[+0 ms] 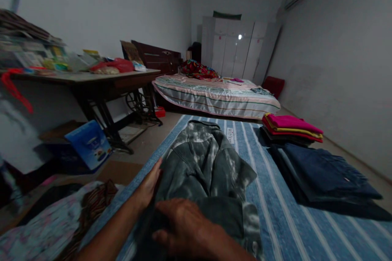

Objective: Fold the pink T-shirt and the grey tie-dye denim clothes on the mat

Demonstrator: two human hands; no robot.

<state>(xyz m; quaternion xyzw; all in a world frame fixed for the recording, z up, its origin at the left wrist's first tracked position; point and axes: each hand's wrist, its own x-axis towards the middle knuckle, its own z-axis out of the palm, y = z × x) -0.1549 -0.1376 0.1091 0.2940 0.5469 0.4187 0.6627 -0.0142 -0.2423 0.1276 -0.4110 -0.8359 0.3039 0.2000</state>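
Observation:
A grey-green mottled jacket lies spread on a blue striped bed cover, its collar at the far end. One sleeve is laid across the body, its cuff at the right. My left hand rests along the jacket's left edge with fingers stretched forward, partly hidden by the cloth. Closer to me, my right hand is closed on dark cloth of the jacket near its left side, thumb and fingers curled round it. The near end of the jacket is dark and blurred.
On the right of the blue striped cover lie folded dark jeans and a stack of bright folded clothes. Left stand a sewing table, a blue box and a cloth heap. Another bed is beyond.

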